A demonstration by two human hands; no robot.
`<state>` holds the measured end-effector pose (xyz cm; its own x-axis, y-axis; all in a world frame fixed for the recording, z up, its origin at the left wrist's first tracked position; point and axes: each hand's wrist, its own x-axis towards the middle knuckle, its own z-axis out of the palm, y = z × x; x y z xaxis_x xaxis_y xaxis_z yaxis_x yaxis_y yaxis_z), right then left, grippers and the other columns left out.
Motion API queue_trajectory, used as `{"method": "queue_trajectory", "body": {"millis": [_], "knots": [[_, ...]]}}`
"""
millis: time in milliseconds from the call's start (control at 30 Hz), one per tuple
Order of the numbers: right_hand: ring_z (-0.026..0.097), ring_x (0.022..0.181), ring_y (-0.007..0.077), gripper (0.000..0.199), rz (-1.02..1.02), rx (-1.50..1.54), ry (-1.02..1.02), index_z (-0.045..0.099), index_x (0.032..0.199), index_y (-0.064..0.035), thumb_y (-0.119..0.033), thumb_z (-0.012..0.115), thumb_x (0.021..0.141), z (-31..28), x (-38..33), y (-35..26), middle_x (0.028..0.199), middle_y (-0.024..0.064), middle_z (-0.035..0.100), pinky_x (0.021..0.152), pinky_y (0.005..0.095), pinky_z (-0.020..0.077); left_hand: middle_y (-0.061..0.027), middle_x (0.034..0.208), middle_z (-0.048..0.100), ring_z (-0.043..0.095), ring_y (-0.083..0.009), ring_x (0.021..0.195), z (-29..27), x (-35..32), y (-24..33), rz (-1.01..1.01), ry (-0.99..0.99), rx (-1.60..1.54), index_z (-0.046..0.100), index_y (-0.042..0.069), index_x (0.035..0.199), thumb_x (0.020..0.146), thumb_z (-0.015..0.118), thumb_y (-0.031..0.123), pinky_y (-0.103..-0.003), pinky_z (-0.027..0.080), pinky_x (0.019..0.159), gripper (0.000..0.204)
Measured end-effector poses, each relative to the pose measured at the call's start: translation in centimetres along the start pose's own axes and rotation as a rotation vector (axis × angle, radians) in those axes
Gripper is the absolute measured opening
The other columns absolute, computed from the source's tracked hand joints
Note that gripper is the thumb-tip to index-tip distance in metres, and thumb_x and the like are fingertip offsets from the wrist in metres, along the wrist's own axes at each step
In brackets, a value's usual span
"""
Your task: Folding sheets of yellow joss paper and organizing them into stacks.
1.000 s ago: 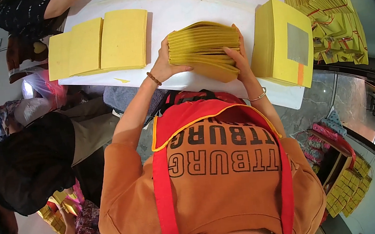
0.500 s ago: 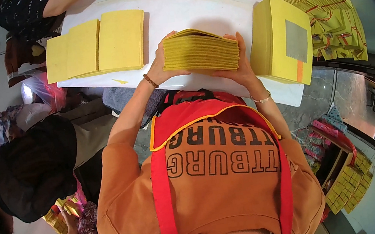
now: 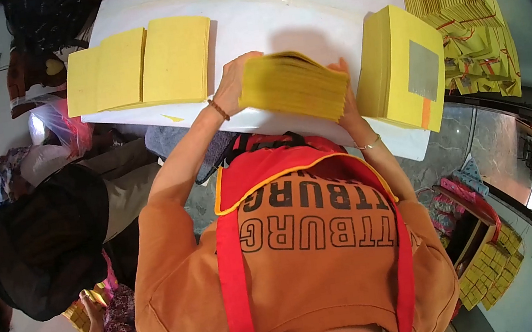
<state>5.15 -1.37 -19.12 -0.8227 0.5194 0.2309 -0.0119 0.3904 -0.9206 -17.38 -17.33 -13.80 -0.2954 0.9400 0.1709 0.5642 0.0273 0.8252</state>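
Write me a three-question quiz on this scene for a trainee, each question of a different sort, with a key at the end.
1. Multiple choice: What do the left hand and right hand hold between them?
A. The red apron
B. A stack of yellow paper
C. A grey cloth
2. True or false: The beaded bracelet is worn on the left wrist.
3. Fill in the blank: The yellow block with a grey patch on its face stands to the person's ____ of the held stack.

Key: 1. B. 2. True. 3. Right.
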Motion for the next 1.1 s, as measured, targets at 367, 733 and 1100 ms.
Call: {"method": "queue_trajectory", "body": {"millis": [367,733,1100], "knots": [[0.056,0.102,0.0191,0.048,0.565,0.617,-0.012,0.050,0.119,-0.0040,-0.019,0.070,0.077,-0.7,3.4,-6.7,0.110,0.0081,0.058,0.087,0.0337,0.0456,-0.0074,0.098,0.055,0.055,-0.0141,0.082,-1.8,-0.2,0.1,-0.399,0.025,-0.426,0.021,0.002,0.138,0.096,0.036,0.044,-0.028,0.045,0.078,0.061],[0.058,0.105,0.0256,0.053,0.699,1.771,-0.103,0.050,0.125,-0.0086,-0.048,0.043,0.090,1.3,3.2,-5.7,0.120,0.0103,0.057,0.084,0.0451,0.0512,-0.0088,0.110,0.055,0.058,-0.0136,0.091,-2.7,2.0,8.4,-0.153,0.157,-0.693,0.038,0.005,0.136,0.096,0.044,0.031,-0.029,0.048,0.082,0.047],[0.063,0.094,0.0277,0.049,0.782,1.754,-0.022,0.052,0.121,-0.0068,-0.044,0.042,0.091,2.1,3.4,-7.7,0.114,0.0130,0.059,0.079,0.0446,0.0536,-0.0069,0.090,0.059,0.058,-0.0097,0.068,-2.0,2.7,9.4,-0.172,0.447,-0.477,0.051,-0.001,0.118,0.084,0.061,0.013,-0.023,0.048,0.062,0.039]]}}
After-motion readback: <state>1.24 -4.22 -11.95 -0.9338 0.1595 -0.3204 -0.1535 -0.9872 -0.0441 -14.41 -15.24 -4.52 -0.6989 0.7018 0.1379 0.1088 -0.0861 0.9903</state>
